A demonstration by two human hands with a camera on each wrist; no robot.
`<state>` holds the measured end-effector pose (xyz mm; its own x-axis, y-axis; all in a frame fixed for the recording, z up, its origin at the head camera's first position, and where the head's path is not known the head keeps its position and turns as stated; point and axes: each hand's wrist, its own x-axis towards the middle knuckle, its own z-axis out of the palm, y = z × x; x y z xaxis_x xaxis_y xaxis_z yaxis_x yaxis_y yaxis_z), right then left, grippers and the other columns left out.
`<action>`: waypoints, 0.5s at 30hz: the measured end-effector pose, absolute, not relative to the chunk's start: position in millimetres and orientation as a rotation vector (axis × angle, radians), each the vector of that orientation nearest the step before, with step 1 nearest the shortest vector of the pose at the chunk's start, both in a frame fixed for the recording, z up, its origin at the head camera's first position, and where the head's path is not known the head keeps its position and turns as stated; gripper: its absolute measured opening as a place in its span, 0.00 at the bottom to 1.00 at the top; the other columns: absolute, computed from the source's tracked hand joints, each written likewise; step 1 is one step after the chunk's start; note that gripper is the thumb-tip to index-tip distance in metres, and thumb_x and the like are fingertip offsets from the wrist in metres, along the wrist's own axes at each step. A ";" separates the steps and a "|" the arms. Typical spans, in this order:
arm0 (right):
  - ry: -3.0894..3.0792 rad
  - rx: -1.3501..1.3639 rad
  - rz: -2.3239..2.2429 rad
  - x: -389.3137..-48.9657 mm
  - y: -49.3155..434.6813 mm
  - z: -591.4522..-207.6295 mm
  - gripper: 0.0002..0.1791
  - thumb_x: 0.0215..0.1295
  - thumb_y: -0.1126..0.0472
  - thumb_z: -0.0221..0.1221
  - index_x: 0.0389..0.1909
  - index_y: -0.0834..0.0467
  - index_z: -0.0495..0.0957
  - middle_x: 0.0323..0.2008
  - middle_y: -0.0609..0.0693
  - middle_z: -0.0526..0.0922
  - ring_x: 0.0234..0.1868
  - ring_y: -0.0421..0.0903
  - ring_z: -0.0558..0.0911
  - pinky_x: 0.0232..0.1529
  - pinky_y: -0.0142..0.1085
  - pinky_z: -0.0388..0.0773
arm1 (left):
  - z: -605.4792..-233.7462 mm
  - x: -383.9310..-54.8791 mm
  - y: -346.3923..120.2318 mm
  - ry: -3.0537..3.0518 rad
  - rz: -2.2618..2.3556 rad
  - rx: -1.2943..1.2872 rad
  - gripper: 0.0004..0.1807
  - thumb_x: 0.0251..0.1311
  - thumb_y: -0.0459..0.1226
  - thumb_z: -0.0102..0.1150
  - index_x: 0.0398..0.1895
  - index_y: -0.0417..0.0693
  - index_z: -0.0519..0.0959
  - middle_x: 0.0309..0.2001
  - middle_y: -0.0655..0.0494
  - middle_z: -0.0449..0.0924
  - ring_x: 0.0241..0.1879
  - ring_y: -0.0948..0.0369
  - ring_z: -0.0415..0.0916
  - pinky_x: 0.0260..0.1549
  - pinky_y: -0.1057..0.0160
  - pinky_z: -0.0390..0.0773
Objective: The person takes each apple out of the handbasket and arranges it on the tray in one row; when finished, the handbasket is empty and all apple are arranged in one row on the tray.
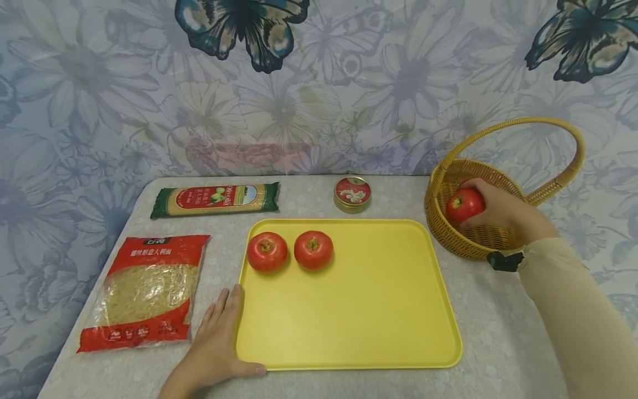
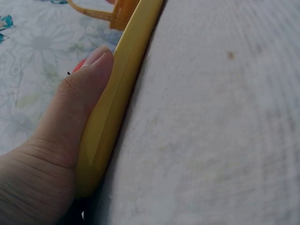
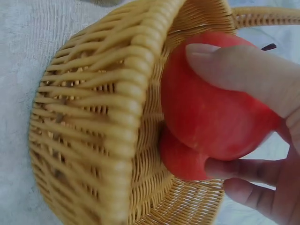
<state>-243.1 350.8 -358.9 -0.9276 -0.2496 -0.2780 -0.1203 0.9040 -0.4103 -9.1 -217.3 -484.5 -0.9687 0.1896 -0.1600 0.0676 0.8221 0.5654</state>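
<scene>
In the head view, my right hand (image 1: pixel 508 213) reaches into the wicker basket (image 1: pixel 441 235) and grips a red apple (image 1: pixel 466 205). The right wrist view shows the thumb across that apple (image 3: pixel 215 103), with the fingers at its other side. Against it, inside the basket, lies a second apple (image 3: pixel 183 159). My left hand (image 1: pixel 216 343) lies at the near left corner of the yellow tray (image 1: pixel 379 299), fingers straight along its left side, thumb against the front edge. Two more apples, a left one (image 1: pixel 267 252) and a right one (image 1: pixel 313 250), sit on the tray's far left part.
Left of the tray lies a red-and-clear pasta bag (image 1: pixel 144 291). Behind it is a long spaghetti pack (image 1: pixel 216 200). A round tin (image 1: pixel 352 194) stands behind the tray. The basket's tall handle (image 1: pixel 573 138) arches up and to the right. A patterned cloth (image 1: pixel 299 111) hangs behind.
</scene>
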 end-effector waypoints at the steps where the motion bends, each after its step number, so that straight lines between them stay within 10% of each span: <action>1: 2.753 -0.267 -0.575 -240.2 351.6 -357.1 0.54 0.49 0.49 0.76 0.71 0.57 0.54 0.63 0.68 0.66 0.60 0.71 0.71 0.53 0.68 0.73 | -484.9 -9.4 -217.1 2.794 0.852 0.196 0.87 0.18 0.77 0.70 0.81 0.50 0.34 0.81 0.42 0.37 0.79 0.39 0.33 0.69 0.71 0.17; 15: 2.971 -0.487 -0.740 -202.1 330.3 -331.0 0.53 0.47 0.50 0.77 0.72 0.58 0.60 0.66 0.62 0.66 0.64 0.64 0.67 0.55 0.69 0.69 | -483.9 -10.2 -215.8 2.783 0.840 0.188 0.87 0.18 0.77 0.70 0.81 0.50 0.33 0.81 0.42 0.37 0.79 0.40 0.32 0.68 0.72 0.16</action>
